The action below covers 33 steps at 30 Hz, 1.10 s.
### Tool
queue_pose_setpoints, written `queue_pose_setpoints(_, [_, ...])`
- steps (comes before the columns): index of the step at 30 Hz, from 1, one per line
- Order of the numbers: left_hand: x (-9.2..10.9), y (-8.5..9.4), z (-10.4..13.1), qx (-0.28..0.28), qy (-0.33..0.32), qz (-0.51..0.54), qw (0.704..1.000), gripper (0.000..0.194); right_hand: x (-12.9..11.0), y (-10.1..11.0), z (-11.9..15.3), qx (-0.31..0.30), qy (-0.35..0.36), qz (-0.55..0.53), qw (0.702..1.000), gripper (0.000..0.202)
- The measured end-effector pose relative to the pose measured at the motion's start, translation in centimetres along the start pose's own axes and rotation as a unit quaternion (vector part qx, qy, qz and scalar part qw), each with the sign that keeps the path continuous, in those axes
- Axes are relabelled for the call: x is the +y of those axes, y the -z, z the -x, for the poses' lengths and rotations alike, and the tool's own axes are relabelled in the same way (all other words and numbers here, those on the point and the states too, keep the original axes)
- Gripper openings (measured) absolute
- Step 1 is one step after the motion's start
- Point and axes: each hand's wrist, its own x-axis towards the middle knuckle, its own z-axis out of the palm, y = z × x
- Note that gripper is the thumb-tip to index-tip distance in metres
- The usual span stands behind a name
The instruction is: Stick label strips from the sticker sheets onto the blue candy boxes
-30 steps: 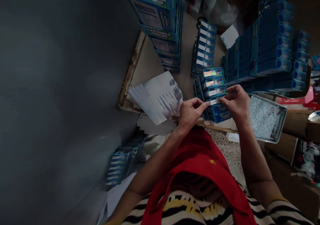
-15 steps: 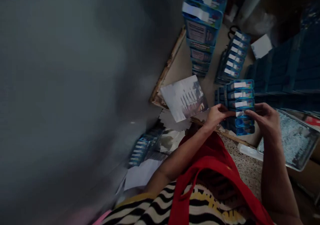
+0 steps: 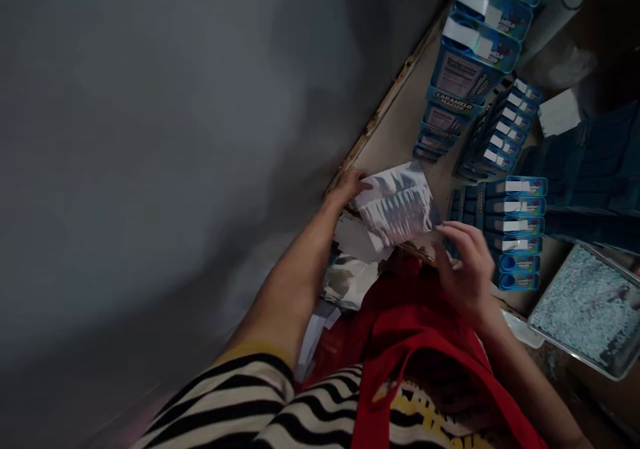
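Observation:
A shiny sheet or flat packet (image 3: 397, 212) with white strips showing on it lies at the table's near edge. My left hand (image 3: 350, 187) is at its left corner, fingers bent over the edge. At the lower right corner, my right hand (image 3: 467, 256) touches the sheet with its fingertips, thumb held apart. Just right of that hand stands a block of blue boxes (image 3: 520, 226); the upper ones bear white strips on their ends, while the lowest two show round blue marks.
Farther back are a tall stack of blue boxes (image 3: 460, 69) and a slanted row of them (image 3: 510, 126). A metal tray (image 3: 583, 309) of pale blue bits sits at the right. A white roll (image 3: 555, 22) and a white card (image 3: 560, 112) lie beyond.
Both hands have left the block of blue boxes and moved left to the shiny sheet. One more box end in that block now bears a white strip. The view has shifted.

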Motion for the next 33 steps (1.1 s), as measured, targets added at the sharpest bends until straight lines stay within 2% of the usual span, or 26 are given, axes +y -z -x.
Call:
queue_pose_setpoints(3, [-0.2, -0.4, 1.4, 0.004, -0.042, 0.036, 0.998, 0.012, 2.6, -7.4, -0.9, -0.083, -0.040, -0.001, 0.996, 0.025])
queue_pose_setpoints(6, [0.4, -0.3, 3.8, -0.006, -0.072, 0.072, 0.995, 0.015, 4.5, -13.1, -3.3, -0.151, -0.038, 0.039, 0.987, 0.038])
queue_pose_setpoints(9, [0.9, 0.5, 5.8, -0.033, -0.087, 0.116, 0.989, 0.021, 4.6, -16.9, -6.1, -0.208, -0.007, 0.075, 0.975, 0.048])
queue_pose_setpoints(12, [1.1, 1.4, 7.0, -0.035, -0.096, 0.145, 0.984, 0.023, 4.4, -18.9, -7.2, -0.242, 0.019, 0.106, 0.964, 0.048])
queue_pose_setpoints(14, [0.9, 1.6, 7.4, -0.038, -0.084, 0.168, 0.982, 0.022, 4.6, -19.4, -6.8, -0.260, 0.048, 0.124, 0.956, 0.048])
queue_pose_setpoints(17, [0.4, 1.4, 7.8, -0.067, -0.030, 0.228, 0.971, 0.021, 5.2, -19.2, -5.3, -0.275, 0.087, 0.147, 0.946, 0.051])
queue_pose_setpoints(20, [-0.2, 1.4, 8.0, -0.095, 0.013, 0.268, 0.959, 0.022, 5.4, -18.7, -3.9, -0.278, 0.095, 0.154, 0.943, 0.047])
queue_pose_setpoints(22, [-0.5, 1.6, 8.1, -0.104, 0.020, 0.260, 0.960, 0.024, 5.3, -18.2, -3.3, -0.273, 0.085, 0.148, 0.947, 0.041])
queue_pose_setpoints(25, [-0.5, 1.9, 7.5, -0.099, -0.004, 0.195, 0.976, 0.024, 4.7, -16.9, -2.6, -0.250, 0.051, 0.133, 0.958, 0.031])
queue_pose_setpoints(27, [0.0, 2.0, 6.6, -0.063, -0.030, 0.127, 0.989, 0.022, 4.1, -15.7, -2.1, -0.219, 0.010, 0.122, 0.968, 0.025])
queue_pose_setpoints(29, [0.8, 1.9, 5.7, 0.006, -0.051, 0.070, 0.996, 0.020, 3.5, -14.1, -1.6, -0.174, -0.056, 0.099, 0.978, 0.021])
queue_pose_setpoints(31, [1.8, 1.5, 5.4, 0.099, -0.082, 0.048, 0.991, 0.020, 2.7, -12.3, -1.1, -0.134, -0.140, 0.043, 0.980, 0.021])
queue_pose_setpoints(33, [2.9, 0.9, 6.1, 0.187, -0.116, 0.073, 0.973, 0.028, 1.9, -10.4, -0.8, -0.104, -0.228, -0.047, 0.967, 0.023])
